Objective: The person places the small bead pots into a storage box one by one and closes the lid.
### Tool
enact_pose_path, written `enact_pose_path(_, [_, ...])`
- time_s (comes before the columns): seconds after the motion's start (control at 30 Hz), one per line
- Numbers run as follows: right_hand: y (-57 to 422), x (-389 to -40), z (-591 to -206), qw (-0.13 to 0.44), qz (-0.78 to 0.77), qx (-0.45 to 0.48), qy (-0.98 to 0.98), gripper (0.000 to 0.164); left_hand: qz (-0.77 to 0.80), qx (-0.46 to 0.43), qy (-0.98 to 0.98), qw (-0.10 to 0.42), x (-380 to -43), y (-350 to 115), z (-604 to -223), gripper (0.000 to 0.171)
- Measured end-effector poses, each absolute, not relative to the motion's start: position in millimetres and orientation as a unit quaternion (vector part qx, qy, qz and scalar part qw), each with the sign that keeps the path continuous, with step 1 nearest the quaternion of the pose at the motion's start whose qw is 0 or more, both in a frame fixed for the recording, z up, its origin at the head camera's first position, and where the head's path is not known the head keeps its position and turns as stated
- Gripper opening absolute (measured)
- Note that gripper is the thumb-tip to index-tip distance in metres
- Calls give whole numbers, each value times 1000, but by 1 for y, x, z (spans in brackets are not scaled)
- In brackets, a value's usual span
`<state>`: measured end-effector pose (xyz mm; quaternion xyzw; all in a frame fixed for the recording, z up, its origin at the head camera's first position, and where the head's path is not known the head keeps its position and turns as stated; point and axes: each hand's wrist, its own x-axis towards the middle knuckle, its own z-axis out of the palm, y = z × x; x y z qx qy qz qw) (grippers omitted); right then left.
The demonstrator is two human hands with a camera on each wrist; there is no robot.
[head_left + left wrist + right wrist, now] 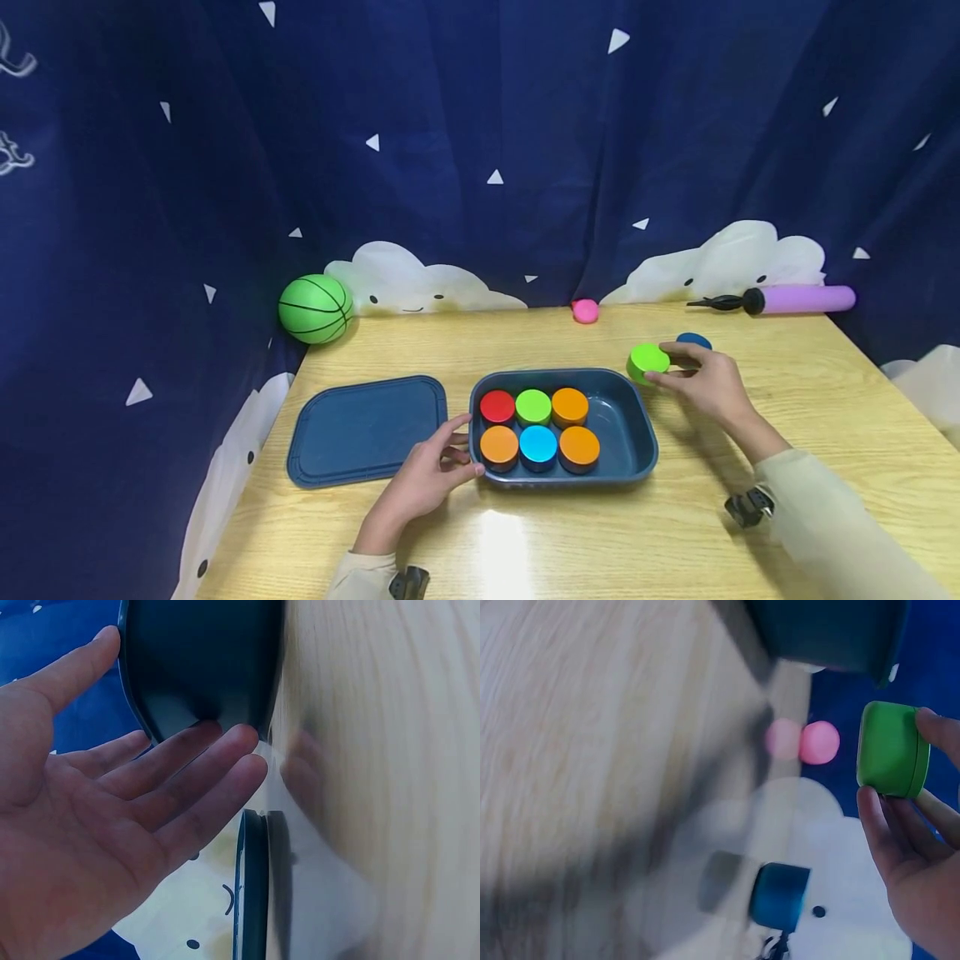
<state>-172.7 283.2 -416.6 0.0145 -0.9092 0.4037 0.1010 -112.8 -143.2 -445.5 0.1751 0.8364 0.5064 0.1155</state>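
Note:
My right hand (708, 379) pinches a light green round lidded box (894, 750) between thumb and fingers, raised off the table just past the right end of a dark blue tray (618, 437). Inside that tray sit several similar round boxes: red (498, 407), green (533, 407), light blue (537, 447) and orange ones (579, 448), leaving bare floor at its right. At the tray's left end is my left hand (427, 473), fingers nearly straight against the outer wall and thumb by the rim (120, 656). A dark blue round box (780, 895) stands on the table behind my right hand.
Left of the tray lies a flat dark blue lid (367, 429). Along the back are a green ball (316, 309), a small pink ball (585, 312) and a purple hand pump (802, 299). A dark blue curtain (450, 125) hangs behind the wooden table (585, 542).

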Motion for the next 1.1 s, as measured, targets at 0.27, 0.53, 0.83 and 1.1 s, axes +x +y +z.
enact_pose_path(0.27, [264,-164,-404,111,433,50,-893,61,508,175,835,116,-113,-144,-445,72])
enact_pose_path(0.53, [249,-160,-407,113,445,94,-883,62,510,175,834,119,-113,-144,-446,72])
enact_pose_path(0.83, [243,-160,-418,115,446,104,-881,55,510,174,834,122,-113,-144,-445,71])
enact_pose_path(1.1, [238,-159,-424,111,431,97,-890,54,507,174,836,118,-113,-144,-445,72])
